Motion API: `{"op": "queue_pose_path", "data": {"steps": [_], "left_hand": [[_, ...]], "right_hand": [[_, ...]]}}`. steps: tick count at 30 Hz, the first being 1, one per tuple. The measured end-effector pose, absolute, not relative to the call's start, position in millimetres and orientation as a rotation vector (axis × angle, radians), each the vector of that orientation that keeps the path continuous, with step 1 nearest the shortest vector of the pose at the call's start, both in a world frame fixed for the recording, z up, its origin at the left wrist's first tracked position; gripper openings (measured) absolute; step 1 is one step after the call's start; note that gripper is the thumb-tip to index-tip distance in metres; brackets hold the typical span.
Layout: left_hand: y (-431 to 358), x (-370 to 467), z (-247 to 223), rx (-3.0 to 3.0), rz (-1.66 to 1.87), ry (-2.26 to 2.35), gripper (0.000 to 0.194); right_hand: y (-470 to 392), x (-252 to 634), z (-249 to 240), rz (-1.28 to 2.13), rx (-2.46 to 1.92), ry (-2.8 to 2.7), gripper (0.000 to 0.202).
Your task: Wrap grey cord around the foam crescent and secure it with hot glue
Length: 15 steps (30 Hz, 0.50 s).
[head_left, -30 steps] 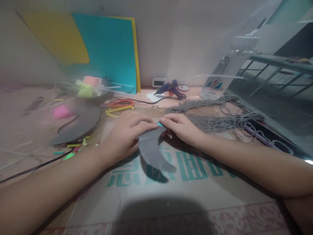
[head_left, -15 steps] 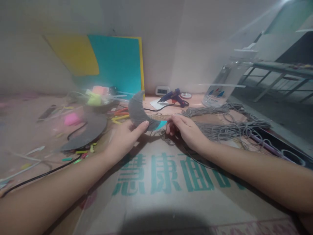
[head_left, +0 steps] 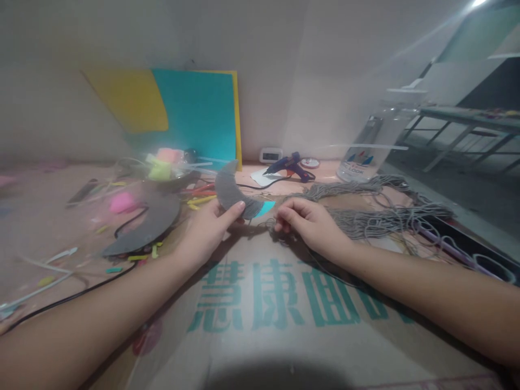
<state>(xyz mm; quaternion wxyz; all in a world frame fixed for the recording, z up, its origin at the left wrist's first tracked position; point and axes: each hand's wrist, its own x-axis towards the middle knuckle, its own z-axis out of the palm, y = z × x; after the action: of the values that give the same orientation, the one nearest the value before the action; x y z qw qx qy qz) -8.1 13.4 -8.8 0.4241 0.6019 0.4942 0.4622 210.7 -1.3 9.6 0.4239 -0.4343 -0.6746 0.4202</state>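
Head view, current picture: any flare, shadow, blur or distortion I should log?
Head view, top right: a bright light throws a pale streak down across the wall; head view, bottom: a dark rounded shadow falls on the printed sheet; head view, left: the pink lump looks soft; head view, right: the clear bottle leans outward, probably lens distortion; head view, centre: the grey crescent reads clearer.

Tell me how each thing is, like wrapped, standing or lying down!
Grey crescent: mostly wrapped, teal tip bare
Left hand: closed on the crescent
Right hand: fingers curled together by the tip; can't tell if holding a strand
Grey yarn: loosely bunched, strands straggling
Glue gun: lying down
Teal sheet: propped upright
Clear bottle: standing
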Motion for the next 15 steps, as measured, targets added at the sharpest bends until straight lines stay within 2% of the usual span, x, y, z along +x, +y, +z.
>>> {"op": "queue_pose_path", "data": {"steps": [6, 15], "left_hand": [[13.3, -8.0, -5.9, 1.516, 1.155, 1.236, 0.041], [14.3, -7.6, -10.0, 1.455, 1.17, 1.162, 0.045]], "right_hand": [[-0.8, 208.5, 5.7, 1.154, -1.042, -1.626, 0.014], [-2.3, 212.0, 14.4, 0.887, -1.158, -1.812, 0.041]]}}
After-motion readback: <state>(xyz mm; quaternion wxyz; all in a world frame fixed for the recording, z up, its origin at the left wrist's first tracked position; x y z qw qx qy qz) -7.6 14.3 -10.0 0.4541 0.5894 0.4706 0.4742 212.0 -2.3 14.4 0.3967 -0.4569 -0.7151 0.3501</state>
